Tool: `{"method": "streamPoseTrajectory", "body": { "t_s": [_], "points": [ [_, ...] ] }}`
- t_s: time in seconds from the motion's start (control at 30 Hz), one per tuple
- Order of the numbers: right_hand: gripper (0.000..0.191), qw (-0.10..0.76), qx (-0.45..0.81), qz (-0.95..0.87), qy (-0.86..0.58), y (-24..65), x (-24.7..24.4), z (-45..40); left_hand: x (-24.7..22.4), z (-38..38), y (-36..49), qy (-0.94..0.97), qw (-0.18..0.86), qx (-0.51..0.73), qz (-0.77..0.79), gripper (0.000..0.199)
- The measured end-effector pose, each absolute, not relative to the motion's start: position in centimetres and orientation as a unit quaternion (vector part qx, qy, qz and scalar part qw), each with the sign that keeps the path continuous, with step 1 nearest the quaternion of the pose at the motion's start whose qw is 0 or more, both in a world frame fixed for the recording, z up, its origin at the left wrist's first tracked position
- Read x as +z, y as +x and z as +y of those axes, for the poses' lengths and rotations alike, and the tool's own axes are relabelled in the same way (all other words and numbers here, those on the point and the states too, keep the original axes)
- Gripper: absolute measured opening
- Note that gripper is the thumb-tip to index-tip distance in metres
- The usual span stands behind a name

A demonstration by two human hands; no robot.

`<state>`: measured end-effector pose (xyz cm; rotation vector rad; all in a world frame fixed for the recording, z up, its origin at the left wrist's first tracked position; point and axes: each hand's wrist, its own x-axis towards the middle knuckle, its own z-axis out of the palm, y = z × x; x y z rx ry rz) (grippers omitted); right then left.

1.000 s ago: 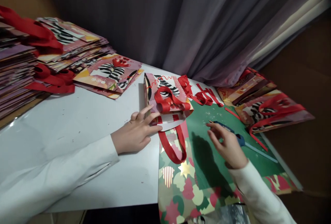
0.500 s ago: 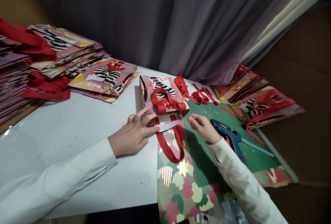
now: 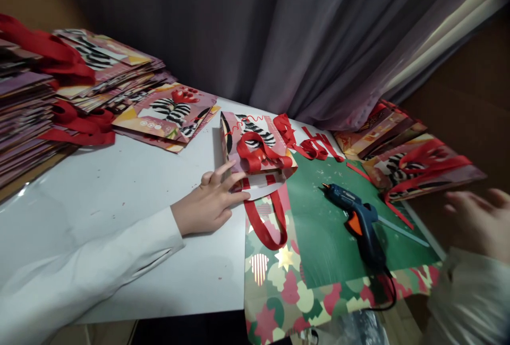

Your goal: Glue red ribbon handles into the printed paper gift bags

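Observation:
My left hand lies with its fingers spread, the tips on the near left edge of a paper gift bag. The bag lies flat, printed in pink with black-and-white stripes. Red ribbon handles belong to it: one is looped on top, and another ribbon loop hangs from a white flap at its near end. At the far right my right hand is raised, blurred, its fingers apart and nothing seen in them. Left of that hand, a blue glue gun with an orange trigger rests on the green mat.
Tall stacks of folded bags stand at the left, with a loose folded bag beside them. Cut red ribbon strips lie at the back. More bags lean at the right, under a grey curtain.
My right hand has moved from beside the bag out to the far right, uncovering the glue gun. My left hand stays on the bag. The whole view has shifted slightly.

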<state>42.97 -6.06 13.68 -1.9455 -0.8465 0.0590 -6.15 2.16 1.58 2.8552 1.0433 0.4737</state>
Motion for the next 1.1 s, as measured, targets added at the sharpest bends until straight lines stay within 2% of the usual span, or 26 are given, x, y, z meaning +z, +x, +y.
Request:
{"method": "streamPoseTrajectory", "body": {
  "t_s": [0.03,0.07,0.13,0.2,0.4,0.47,0.7,0.97,1.1],
  "points": [
    [0.076,0.468,-0.023,-0.372,-0.801,41.8,12.7,-5.6,1.4,2.2,-6.1,0.928,0.027,0.161,0.335,0.056],
    [0.071,0.445,-0.016,-0.418,-0.792,40.3,11.7,-5.1,1.3,2.2,-6.1,0.928,0.018,0.169,0.332,0.055],
    [0.061,0.418,0.073,-0.534,-0.731,36.8,9.6,-3.6,1.1,2.1,-5.9,0.924,-0.007,0.191,0.332,0.048],
    [0.062,0.398,0.176,-0.595,-0.676,33.2,7.4,-1.8,1.0,2.1,-5.5,0.915,-0.037,0.218,0.339,0.037],
    [0.063,0.353,0.285,-0.647,-0.613,25.2,2.3,3.3,1.7,1.9,-4.6,0.881,-0.124,0.271,0.367,0.018],
    [0.057,0.346,0.311,-0.646,-0.605,23.8,1.4,4.4,1.8,2.0,-4.4,0.873,-0.156,0.277,0.37,0.015],
    [0.027,0.334,0.249,-0.676,-0.608,22.5,0.9,5.6,1.1,2.5,-4.1,0.855,-0.236,0.27,0.375,0.01],
    [0.019,0.331,0.183,-0.62,-0.687,21.1,0.5,6.4,-0.1,2.0,-2.8,0.819,-0.337,0.175,0.429,0.031],
    [0.017,0.328,0.163,-0.621,-0.692,20.8,0.5,6.5,0.0,1.7,-2.0,0.82,-0.342,0.153,0.433,0.028]
  ]
}}
